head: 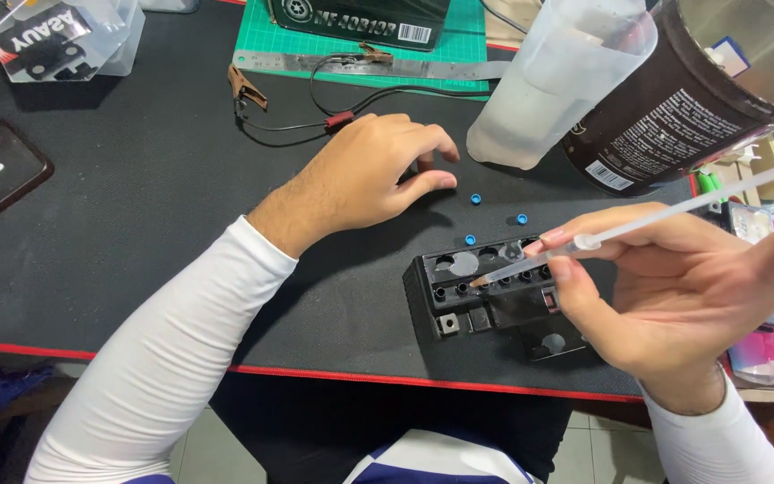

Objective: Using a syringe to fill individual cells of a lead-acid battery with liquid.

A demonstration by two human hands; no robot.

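While right hand [674, 296] pinches pipette [638, 229], its tip meets battery [485, 300].

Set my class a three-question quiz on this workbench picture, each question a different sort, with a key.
1. True or false: the right hand holds a thin clear dropper tipped into the small black battery.
2. How many loose blue caps lie on the black mat?
3. The left hand is: A) gripping the plastic jug; B) resting on the mat; C) holding the metal ruler.

Key: 1 true; 2 three; 3 B.
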